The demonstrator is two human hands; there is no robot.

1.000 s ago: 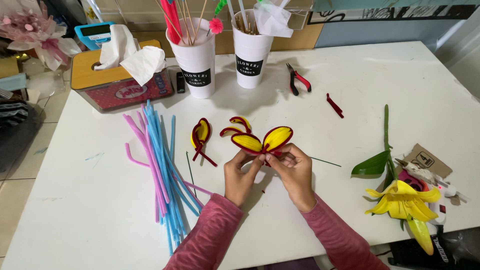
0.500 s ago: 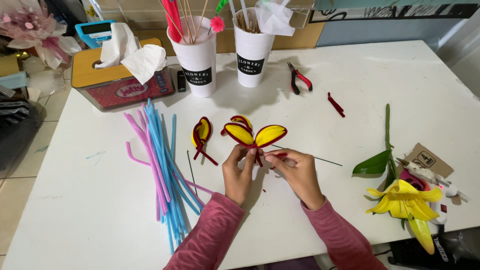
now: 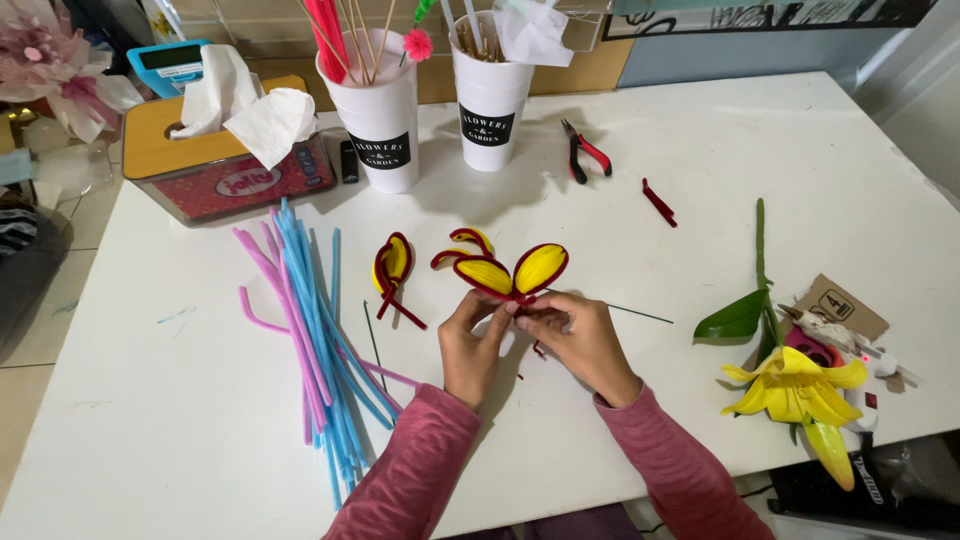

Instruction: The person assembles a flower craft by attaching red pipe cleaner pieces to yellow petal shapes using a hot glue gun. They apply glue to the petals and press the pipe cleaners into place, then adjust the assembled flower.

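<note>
Both my hands meet at the middle of the white table [image 3: 700,130]. My left hand [image 3: 472,345] and my right hand [image 3: 580,340] pinch the twisted base of a pair of yellow petals edged in dark red pipe cleaner [image 3: 512,272]. A thin wire stem [image 3: 640,314] runs out to the right from under my right hand. A third, curled petal [image 3: 462,242] lies just behind the pair, and a loose yellow and red petal [image 3: 392,270] lies to the left.
Blue and pink pipe cleaners [image 3: 315,340] lie in a bundle at left. Two white cups [image 3: 385,110] [image 3: 487,95] of sticks stand at the back beside a tissue box [image 3: 215,165]. Red pliers [image 3: 585,152], a red pipe-cleaner scrap [image 3: 658,202], a finished yellow lily [image 3: 795,385] sit right.
My hands and the petal pair have shifted slightly left and down toward me; the two petals now stand closer together, and the fingers have tightened round their base.
</note>
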